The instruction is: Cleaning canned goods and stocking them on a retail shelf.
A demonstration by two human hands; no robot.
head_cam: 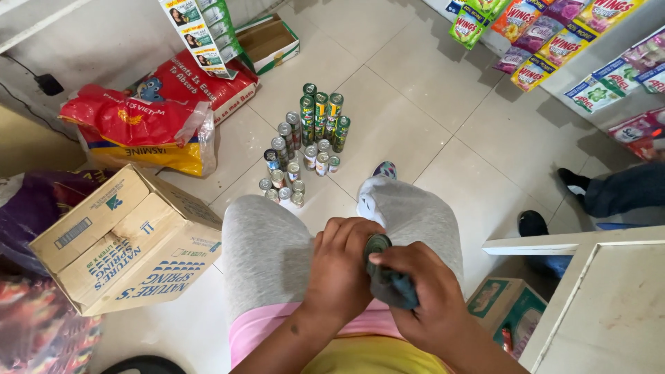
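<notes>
**A:** Down on the pale tiled floor (415,104), going big to small. At nine o'clock, a brown cardboard carton (121,242) lying tipped. Above it, about ten o'clock, a red and yellow rice sack (138,135). Top right, one to two o'clock, hanging strips of bright sachets (554,41). At three o'clock, someone else's dark shoes (554,201) and a blue trouser leg, well apart from the wearer's lap.

**B:** And the cans?

**A:** Cluster of small cans (305,142) standing upright at twelve o'clock, just beyond the grey-clad knees (270,249). Taller green ones at the far end, shorter ones nearer.

**B:** Hands?

**A:** Both at centre, over the lap. Left hand (339,273) curled closed around one can (376,244); only its lid end shows. Right hand (426,298) closed on a dark cloth (391,285), thumb pressing it to the can's side. The two hands touch.

**B:** Step in hand?

**A:** Judging by the grip, wiping that can. The floor group looks sorted, though I can't tell which are already wiped.

**B:** Next move calls for?

**A:** Likely turning the can within the left fingers so the cloth reaches the hidden side, keeping the grip firm on the smooth metal.
</notes>
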